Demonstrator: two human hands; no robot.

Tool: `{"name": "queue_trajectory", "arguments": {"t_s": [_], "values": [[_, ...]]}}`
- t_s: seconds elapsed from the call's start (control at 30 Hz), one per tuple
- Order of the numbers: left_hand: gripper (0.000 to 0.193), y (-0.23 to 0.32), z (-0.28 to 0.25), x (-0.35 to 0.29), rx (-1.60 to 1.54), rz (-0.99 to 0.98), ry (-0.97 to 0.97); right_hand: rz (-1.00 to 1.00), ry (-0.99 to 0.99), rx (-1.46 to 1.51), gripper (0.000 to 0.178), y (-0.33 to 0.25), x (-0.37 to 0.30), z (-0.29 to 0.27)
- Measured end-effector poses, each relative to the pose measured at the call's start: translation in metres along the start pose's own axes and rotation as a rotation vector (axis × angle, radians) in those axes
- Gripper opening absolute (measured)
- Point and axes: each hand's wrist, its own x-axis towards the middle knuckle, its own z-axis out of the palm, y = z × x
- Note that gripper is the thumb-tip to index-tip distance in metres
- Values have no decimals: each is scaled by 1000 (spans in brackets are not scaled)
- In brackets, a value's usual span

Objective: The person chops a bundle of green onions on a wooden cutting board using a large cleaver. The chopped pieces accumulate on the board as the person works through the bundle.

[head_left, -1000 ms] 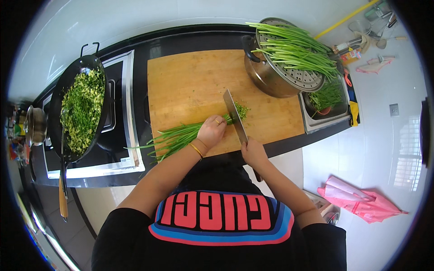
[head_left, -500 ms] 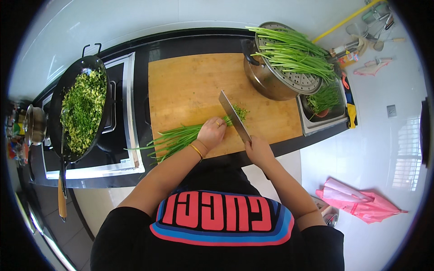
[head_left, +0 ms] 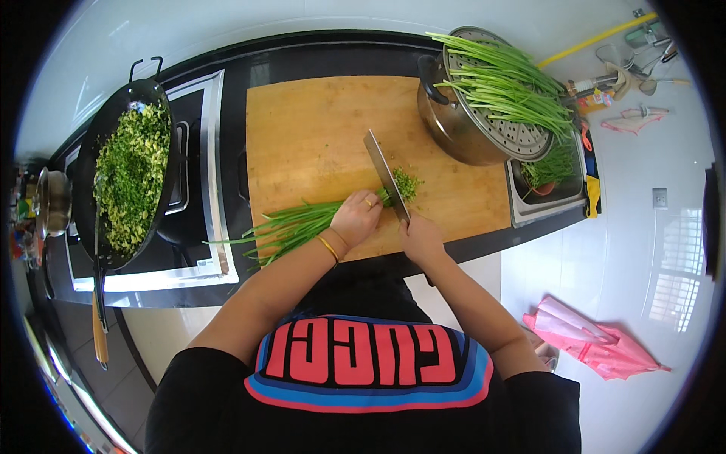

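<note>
A bunch of green chives lies on the wooden cutting board, its loose ends hanging past the board's left edge. My left hand is closed over the cut end of the bunch, pressing it to the board. In my right hand is the handle of a cleaver, its blade upright at the bunch's right end, close beside my left fingers. Finely cut chive pieces lie in a small heap just right of the blade.
To the left, a black wok of chopped greens and yellow bits stands on the stove. A metal pot with a steamer tray bears long chives at the back right. Beyond it is a sink with more greens.
The cleaver has shifted slightly along the bunch, and my right hand has moved a little left and up. The heap of cut pieces looks larger. My left hand still holds the chives.
</note>
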Motion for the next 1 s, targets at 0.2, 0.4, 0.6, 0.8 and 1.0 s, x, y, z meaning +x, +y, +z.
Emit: {"name": "queue_trajectory", "arguments": {"t_s": [0.2,0.4,0.6,0.8,1.0], "values": [[13,-1,2,-1,19,-21,-3,-54,44,20,25,6,2,-11],[11,-3,1,2,3,-2,13,-67,-25,-19,20,-7,-29,-38],[10,-3,2,-1,-7,-29,-6,-39,-65,-71,17,-6,-30,-27],[13,0,2,-1,41,-5,5,-44,-37,-81,19,-6,-2,7],[8,-2,4,4,19,19,17,9,-87,-62,20,-19,18,0]]}}
